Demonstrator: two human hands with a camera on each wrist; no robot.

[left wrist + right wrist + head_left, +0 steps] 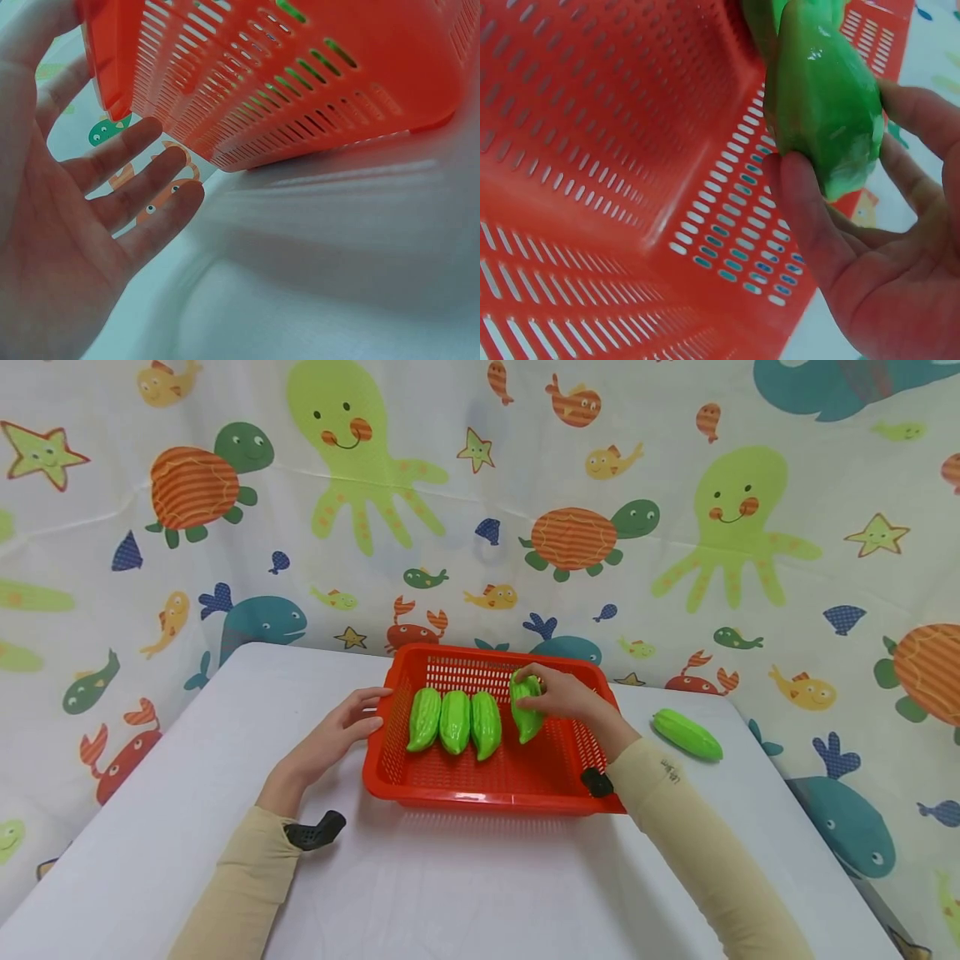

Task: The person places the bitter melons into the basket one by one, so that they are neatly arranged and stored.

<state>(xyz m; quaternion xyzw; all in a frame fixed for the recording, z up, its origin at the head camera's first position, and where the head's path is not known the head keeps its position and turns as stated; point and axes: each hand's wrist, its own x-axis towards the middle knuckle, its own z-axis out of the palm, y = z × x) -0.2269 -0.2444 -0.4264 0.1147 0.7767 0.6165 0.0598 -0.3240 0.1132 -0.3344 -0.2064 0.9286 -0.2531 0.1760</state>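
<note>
My right hand (pixel 558 693) holds a glossy green bitter melon (pixel 527 708) between thumb and fingers, over the right part of a red plastic basket (pixel 480 797). In the right wrist view the thumb presses one side of this bitter melon (pixel 825 105) and fingertips touch the other. Three more bitter melons (pixel 454 722) lie side by side in the basket's left half, tips toward me. My left hand (pixel 341 727) is at the basket's left rim, fingers spread and loosely straight. The left wrist view shows its palm (pixel 67 247) beside the slotted basket wall (pixel 247 90).
Another green bitter melon (pixel 687 735) lies on the white table (pixel 480 893), right of the basket. Behind the table hangs a curtain (pixel 480 552) printed with sea animals. Black wrist devices (pixel 315 831) are worn at both cuffs.
</note>
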